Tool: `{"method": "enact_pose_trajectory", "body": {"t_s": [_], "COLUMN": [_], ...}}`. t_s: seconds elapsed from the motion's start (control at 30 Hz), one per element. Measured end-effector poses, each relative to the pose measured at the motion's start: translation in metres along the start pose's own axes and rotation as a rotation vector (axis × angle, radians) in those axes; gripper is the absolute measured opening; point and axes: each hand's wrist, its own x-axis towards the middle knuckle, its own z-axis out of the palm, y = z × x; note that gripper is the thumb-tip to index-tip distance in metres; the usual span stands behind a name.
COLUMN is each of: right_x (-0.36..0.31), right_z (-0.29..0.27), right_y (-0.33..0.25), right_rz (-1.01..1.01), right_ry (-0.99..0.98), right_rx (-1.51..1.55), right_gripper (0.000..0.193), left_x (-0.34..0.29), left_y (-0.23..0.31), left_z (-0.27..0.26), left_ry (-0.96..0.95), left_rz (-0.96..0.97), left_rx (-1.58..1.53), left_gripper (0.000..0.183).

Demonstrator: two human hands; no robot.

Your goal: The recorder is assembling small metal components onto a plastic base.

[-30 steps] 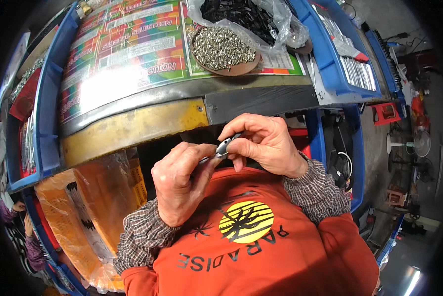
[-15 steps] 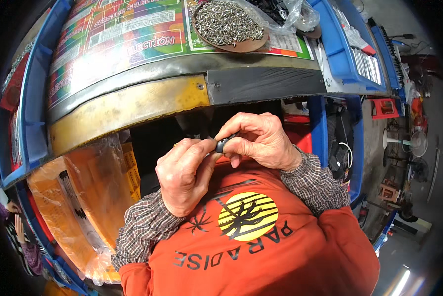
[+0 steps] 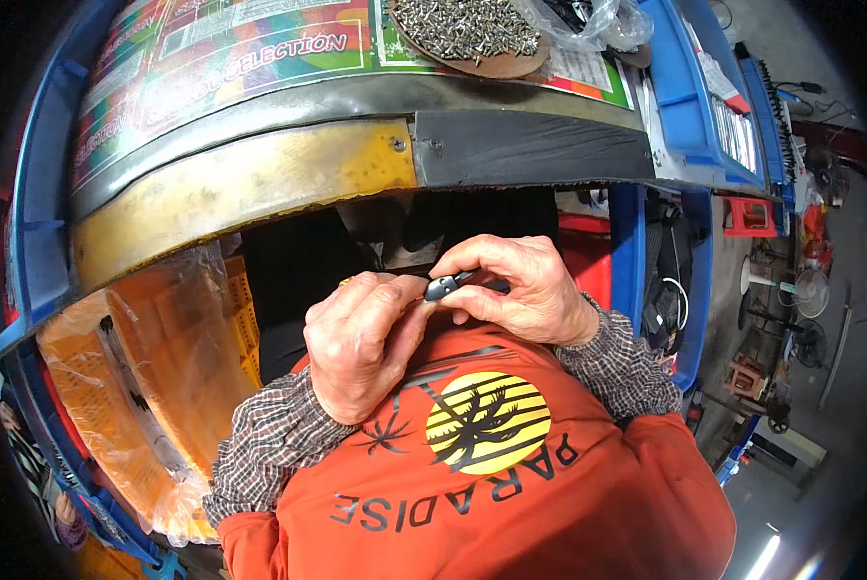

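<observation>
In front of my red top, just below the bench edge, both hands meet at a small black part (image 3: 441, 287) with a rounded end and small light spots on its face. My left hand (image 3: 361, 338) pinches its left end between thumb and fingers. My right hand (image 3: 525, 290) is closed too, its thumb and forefinger at the right end, where a thin dark piece shows between the fingers. The fingers hide much of the part, so its exact kind is unclear.
The bench has a yellow and black front edge (image 3: 250, 179). A round dish (image 3: 496, 68) of small metal pins stands on it, beside clear plastic bags (image 3: 627, 27). Blue bins (image 3: 683, 92) flank the bench. An orange crate (image 3: 244, 324) with plastic lining sits at lower left. Another person shows at far left.
The right thumb and forefinger have shifted off the black part's face, so more of it shows. The left hand keeps its pinch. The whole view has shifted slightly.
</observation>
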Motion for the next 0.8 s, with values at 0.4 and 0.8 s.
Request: {"method": "enact_pose_trajectory", "body": {"t_s": [0.4,0.8], "right_x": [-0.0029,-0.0079], "right_z": [0.0021,0.0086], "right_y": [0.0082,0.0090], "right_rz": [0.039,-0.046], "right_ry": [0.019,0.114], "right_rx": [0.101,0.064], "right_gripper": [0.015,0.012], "left_x": [-0.0006,0.0010], "left_y": [0.0008,0.0005], "left_z": [0.0047,0.0044], "left_ry": [-0.013,-0.026], "left_rz": [-0.030,-0.005], "left_rx": [0.036,0.021], "left_gripper": [0.021,0.021]}}
